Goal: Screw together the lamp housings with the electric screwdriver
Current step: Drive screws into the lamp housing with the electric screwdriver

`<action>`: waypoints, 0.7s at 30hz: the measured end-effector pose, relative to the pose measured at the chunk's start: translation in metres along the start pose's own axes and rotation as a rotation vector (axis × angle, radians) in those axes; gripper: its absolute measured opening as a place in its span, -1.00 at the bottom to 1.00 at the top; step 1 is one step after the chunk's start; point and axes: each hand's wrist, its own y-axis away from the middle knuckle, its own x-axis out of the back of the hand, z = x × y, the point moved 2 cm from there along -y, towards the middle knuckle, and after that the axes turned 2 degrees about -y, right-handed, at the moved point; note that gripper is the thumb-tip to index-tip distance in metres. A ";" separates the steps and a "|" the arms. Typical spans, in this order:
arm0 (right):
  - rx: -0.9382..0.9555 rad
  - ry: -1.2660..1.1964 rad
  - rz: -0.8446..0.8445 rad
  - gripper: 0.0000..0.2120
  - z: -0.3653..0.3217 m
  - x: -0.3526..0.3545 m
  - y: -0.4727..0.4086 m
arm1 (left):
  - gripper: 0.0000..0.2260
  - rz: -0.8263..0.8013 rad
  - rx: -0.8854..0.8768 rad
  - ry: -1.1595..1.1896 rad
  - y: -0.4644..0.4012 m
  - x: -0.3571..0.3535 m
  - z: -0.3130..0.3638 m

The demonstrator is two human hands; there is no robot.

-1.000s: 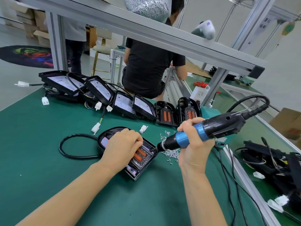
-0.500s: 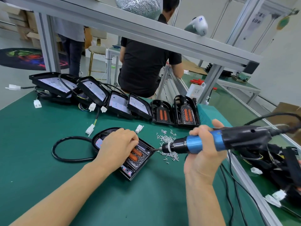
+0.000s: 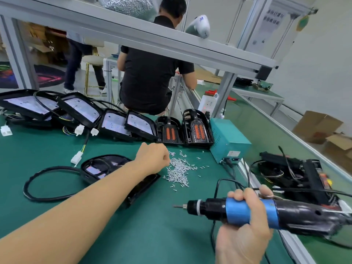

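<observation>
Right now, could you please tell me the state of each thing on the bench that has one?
left hand: fingers curled at the screw pile, grasp hidden
right hand: grips the electric screwdriver
electric screwdriver: raised, bit bare
lamp housing: flat under the forearm
screws: loose, scattered

Open green desk [image 3: 57, 191] along the near edge, between left forearm and screwdriver tip. Blocked behind by a row of lamp housings [image 3: 118, 124] and the teal power box [image 3: 228, 141]. Loose screws [image 3: 179, 170] scattered mid-desk; black cable loop [image 3: 38, 195] left; tangled housings and wires [image 3: 297, 174] crowding the right.
</observation>
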 end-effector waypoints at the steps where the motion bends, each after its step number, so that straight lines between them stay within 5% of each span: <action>1: 0.002 0.011 0.009 -0.71 -0.001 0.003 0.000 | -0.83 -0.038 0.011 -0.040 -0.005 -0.002 0.001; 6: 0.002 0.033 0.039 -0.71 -0.004 0.012 -0.003 | -0.82 -0.141 0.014 -0.174 -0.013 -0.012 0.008; 21: -0.017 0.032 0.034 -0.73 0.001 0.012 0.000 | -0.71 -0.121 -0.089 -0.429 -0.014 -0.021 0.012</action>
